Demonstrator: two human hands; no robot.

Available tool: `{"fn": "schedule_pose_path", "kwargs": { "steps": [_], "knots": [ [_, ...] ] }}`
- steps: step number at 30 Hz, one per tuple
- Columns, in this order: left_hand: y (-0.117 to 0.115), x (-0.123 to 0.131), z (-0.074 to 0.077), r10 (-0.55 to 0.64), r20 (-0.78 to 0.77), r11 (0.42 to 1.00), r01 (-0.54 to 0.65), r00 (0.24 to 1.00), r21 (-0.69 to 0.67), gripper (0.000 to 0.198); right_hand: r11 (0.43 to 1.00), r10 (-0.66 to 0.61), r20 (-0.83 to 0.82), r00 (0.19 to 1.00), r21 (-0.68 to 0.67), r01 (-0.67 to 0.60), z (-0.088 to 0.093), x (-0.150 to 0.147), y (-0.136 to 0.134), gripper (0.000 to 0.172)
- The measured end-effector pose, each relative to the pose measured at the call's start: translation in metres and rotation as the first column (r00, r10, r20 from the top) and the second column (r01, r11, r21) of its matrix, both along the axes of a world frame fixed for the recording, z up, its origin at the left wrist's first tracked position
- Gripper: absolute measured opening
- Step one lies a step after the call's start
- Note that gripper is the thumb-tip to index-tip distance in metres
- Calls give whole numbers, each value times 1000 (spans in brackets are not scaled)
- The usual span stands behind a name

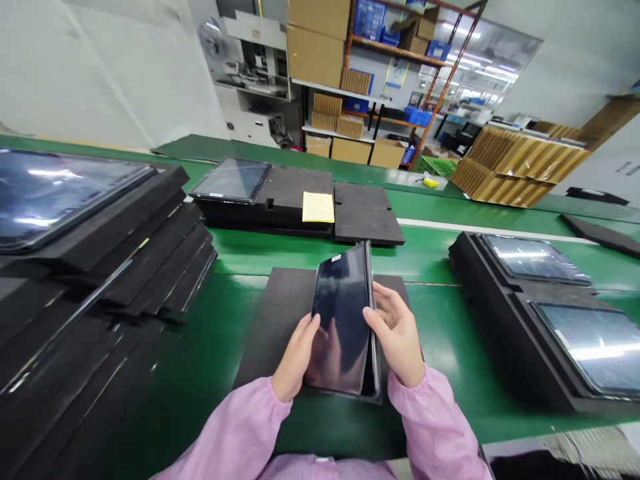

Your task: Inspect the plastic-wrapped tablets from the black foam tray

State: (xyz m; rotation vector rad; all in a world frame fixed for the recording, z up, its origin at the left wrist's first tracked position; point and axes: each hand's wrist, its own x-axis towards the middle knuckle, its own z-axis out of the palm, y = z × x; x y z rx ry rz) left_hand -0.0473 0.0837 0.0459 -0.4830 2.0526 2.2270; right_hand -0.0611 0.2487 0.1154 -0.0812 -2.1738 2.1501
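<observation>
A dark glossy screen panel (341, 313) is tilted up over a black foam board (265, 313) on the green table. My left hand (299, 353) grips its left edge, the thumb on the front. On the right, my right hand (397, 330) holds the panel together with a thin frame-like part (371, 293) behind its right edge, thumb in front and fingers behind. The panel and that part sit slightly apart toward the bottom. A small white label shows at the panel's top.
Stacked black foam trays with a screen (70, 193) rise at the left. Foam blocks (295, 183) with a screen and yellow sticker sheet (318, 207) lie ahead. More foam trays (480, 333) with screens stand at right, cardboard dividers (520, 160) behind.
</observation>
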Motion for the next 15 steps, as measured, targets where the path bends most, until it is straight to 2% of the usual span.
{"fn": "schedule_pose_path", "kwargs": {
  "steps": [3, 5, 7, 10, 15],
  "knots": [
    [11, -25, 10, 115, -14, 979, -111, 993, 169, 64, 995, 30, -40, 999, -95, -34, 31, -6, -13, 56],
    [12, -40, 16, 169, -47, 970, -158, 984, 184, 70, 993, 72, -34, 997, -96, -75, 38, -13, -20, 59],
    [10, -48, 18, 213, -55, 960, -198, 975, 199, 70, 984, 169, 12, 985, -62, -168, 35, -19, -25, 52],
    [8, -51, 14, 229, -30, 951, -217, 973, 218, 69, 947, 322, 92, 942, -17, -322, 23, -28, -26, 37],
    [9, -49, 7, 210, 43, 940, -214, 977, 266, 66, 895, 444, 86, 892, -72, -439, 6, -43, -20, 45]
  ]
}}
